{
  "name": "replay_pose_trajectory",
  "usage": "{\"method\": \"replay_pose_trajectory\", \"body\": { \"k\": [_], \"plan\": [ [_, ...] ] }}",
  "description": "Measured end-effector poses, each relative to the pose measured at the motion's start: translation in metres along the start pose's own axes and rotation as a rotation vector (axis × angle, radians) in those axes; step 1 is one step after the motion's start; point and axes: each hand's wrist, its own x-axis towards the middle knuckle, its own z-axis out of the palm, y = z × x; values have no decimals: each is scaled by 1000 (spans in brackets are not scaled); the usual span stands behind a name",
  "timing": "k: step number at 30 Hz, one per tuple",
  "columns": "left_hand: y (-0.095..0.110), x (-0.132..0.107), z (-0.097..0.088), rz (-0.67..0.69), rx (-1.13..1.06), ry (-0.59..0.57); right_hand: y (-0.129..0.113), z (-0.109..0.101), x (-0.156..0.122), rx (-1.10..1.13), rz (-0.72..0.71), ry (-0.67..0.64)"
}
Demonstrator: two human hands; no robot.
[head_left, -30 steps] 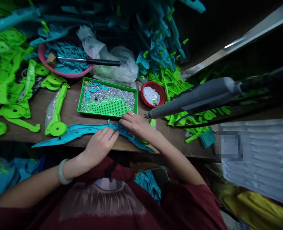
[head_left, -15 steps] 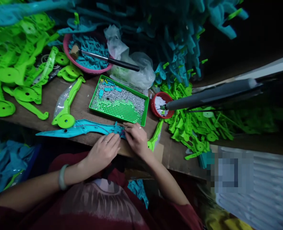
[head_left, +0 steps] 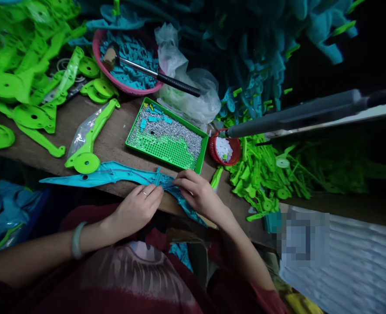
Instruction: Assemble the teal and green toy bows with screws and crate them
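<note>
Right hand (head_left: 201, 196): thumb and forefinger pinched together on the middle hub of the teal bow-shaped part (head_left: 108, 174), where a thin purple cord (head_left: 127, 171) runs in along its upper face.

Left hand (head_left: 137, 209): fingers curled on the part's near edge just beside the hub. The thumb is hidden, so I cannot tell if it clamps or only steadies.

Change over the last second: the right hand lay flat over the part's right limb and has drawn in, so both sets of fingertips now meet at the hub. The part has kept its place along the front edge of the bench (head_left: 114, 139).

Part: long, thin, matte moulded plastic, tapering to points.

Behind it:
- green tray (head_left: 199, 163), perforated floor, half covered with small bright metal pins
- red bowl (head_left: 214, 152) of white chips
- green plastic arm (head_left: 88, 148), disc-ended, glossy

Grey power screwdriver (head_left: 294, 115) hangs over the right.
</note>
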Motion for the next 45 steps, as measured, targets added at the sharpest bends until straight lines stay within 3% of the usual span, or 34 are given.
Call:
{"method": "replay_pose_trajectory", "body": {
  "k": [3,7,9,13,16,21,26,39,45],
  "plan": [
    [0,1,0,-10,-25,-16,-3,2,-1,-119,25,-12],
    [-1,4,1,-45,-40,7,-8,0,-2,32,17,-9],
    [-1,5,1,-68,-42,16,-12,0,-2,-1,32,-30],
    [-3,5,2,-71,-77,-3,-17,7,-1,-311,19,-66],
    [-7,6,0,-48,-125,-8,-17,20,-1,-482,-24,32],
    [-16,10,-4,-41,-237,-22,-7,47,-4,-212,40,361],
    [-19,8,0,19,-216,53,-5,63,-1,32,126,491],
    [-16,10,1,-31,-196,-43,-8,61,9,188,273,462],
    [-16,12,-2,-19,-162,-45,-1,48,1,124,247,320]
  ]
}}
